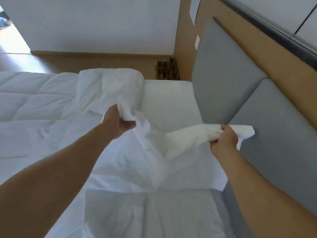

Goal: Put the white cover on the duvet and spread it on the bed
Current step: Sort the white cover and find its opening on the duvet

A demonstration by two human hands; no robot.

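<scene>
The thin white cover (137, 162) lies crumpled over the middle of the bed. My left hand (118, 123) grips a bunched fold of it above the bed. My right hand (224, 138) holds another part of the cover, stretched up near the headboard, with a corner sticking out past my fingers. The quilted white duvet (30, 100) spreads across the left of the bed and under the cover at the front. Bare white mattress (171, 100) shows at the head end.
A grey padded headboard (226, 79) with wooden panelling stands on the right. Beyond the bed are a wooden floor (85, 63), a white wall and some brown cardboard pieces (167, 69) in the corner. An open doorway lies at the far left.
</scene>
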